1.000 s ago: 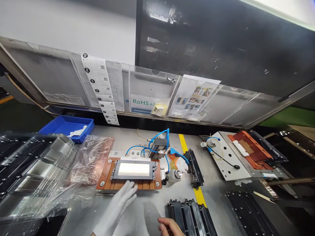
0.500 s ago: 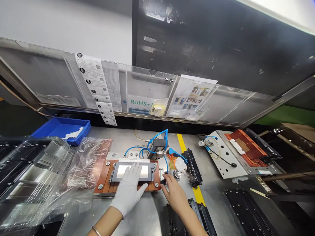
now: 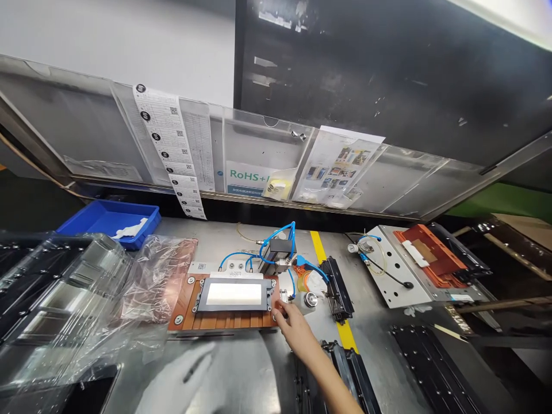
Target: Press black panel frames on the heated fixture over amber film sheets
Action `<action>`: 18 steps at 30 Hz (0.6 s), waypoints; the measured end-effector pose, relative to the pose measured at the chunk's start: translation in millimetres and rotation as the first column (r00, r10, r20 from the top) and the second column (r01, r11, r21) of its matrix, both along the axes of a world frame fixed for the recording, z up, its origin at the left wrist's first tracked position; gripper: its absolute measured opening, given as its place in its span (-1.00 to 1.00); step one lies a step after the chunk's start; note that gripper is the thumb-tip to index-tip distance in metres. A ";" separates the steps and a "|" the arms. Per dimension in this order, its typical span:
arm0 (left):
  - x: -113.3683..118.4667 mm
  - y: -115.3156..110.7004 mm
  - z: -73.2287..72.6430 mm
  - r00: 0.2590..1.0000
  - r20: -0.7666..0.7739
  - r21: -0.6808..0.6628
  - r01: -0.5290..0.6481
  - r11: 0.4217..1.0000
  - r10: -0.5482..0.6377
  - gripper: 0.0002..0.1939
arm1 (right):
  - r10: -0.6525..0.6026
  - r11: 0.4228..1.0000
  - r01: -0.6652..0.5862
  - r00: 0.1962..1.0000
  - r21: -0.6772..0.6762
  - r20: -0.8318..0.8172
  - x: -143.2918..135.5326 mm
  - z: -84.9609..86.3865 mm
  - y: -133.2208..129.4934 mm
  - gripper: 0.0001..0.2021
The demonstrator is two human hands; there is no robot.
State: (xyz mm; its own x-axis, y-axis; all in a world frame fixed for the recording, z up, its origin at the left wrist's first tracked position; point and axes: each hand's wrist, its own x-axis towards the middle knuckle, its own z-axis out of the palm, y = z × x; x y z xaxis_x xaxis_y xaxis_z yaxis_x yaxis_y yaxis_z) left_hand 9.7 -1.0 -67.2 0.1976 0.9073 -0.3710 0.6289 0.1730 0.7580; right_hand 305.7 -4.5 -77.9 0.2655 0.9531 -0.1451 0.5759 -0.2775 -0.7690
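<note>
A dark-framed rectangular panel with a bright silver middle lies in a brown fixture plate. My right hand, bare, is at the plate's right end. Its bent fingers are closed around a spot by a small metal fitting; what they grip is hidden. My left hand, in a white glove, is a large smeared shape low in the view, below the fixture and apart from the panel. Its fingers cannot be made out.
Blue air hoses run behind the fixture to a black block. Black finned parts lie to the right, across yellow tape. A plastic-covered stack and a blue tray stand left. Farther right is another orange fixture.
My gloved left hand has lifted off the panel and come down toward me. My right hand has shifted slightly left and stays at the fixture's right end. The panel is now uncovered.
</note>
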 end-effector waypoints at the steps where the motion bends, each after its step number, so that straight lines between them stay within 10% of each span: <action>1: -3.4 13.1 2.7 0.997 -0.008 0.042 -0.081 0.996 0.081 -0.49 | -0.022 1.000 0.022 0.999 -0.006 -0.043 -3.5 -3.0 5.2 -0.55; 4: -2.5 53.9 8.9 0.982 0.013 0.096 -0.187 0.978 0.187 -0.28 | -0.076 0.996 0.069 0.982 -0.049 -0.175 -14.1 -10.0 19.9 -0.47; 9: 13.8 84.5 15.2 0.988 0.099 0.013 -0.120 0.993 0.118 -0.48 | -0.156 0.987 0.132 0.925 -0.093 -0.345 -29.4 -13.2 24.7 -0.41; 18: -7.1 -4.1 -4.7 0.871 0.143 -0.286 -0.418 0.862 0.470 -0.40 | -0.298 0.954 0.234 0.786 -0.185 -0.542 -53.9 -22.7 -79.7 -0.20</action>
